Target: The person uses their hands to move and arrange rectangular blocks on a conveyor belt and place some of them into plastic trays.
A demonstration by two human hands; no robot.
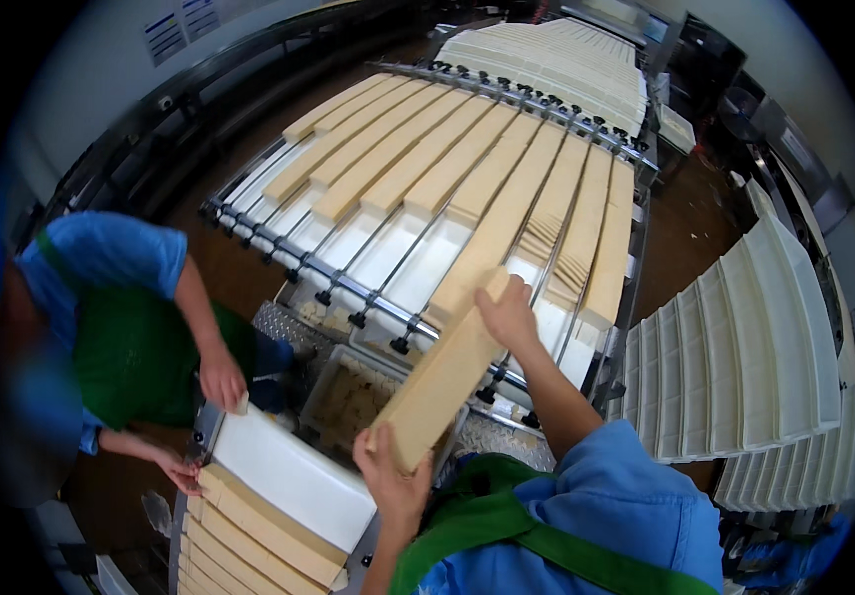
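Note:
I hold a long, pale-yellow block (439, 382) in both hands, tilted across the front edge of a lane conveyor. Its near lower end is gripped by my left hand (396, 481), thumb on one side and fingers on the other. My right hand (509, 315) is wrapped round its far upper end, above the white conveyor bed (388, 256). Similar blocks (423, 139) lie lengthwise in the lanes beyond. Near my right hand, some pieces in a lane have fanned into thin slices (544, 233). The exact material of the blocks cannot be made out.
At left a co-worker in a green apron (140, 347) reaches to a white board (294, 471) beside a row of pale strips (249, 531). A grey bin (348, 397) holding scraps stands below. Black-knobbed rails (323, 296) cross the conveyor's front. Ribbed white trays (735, 337) stand at right.

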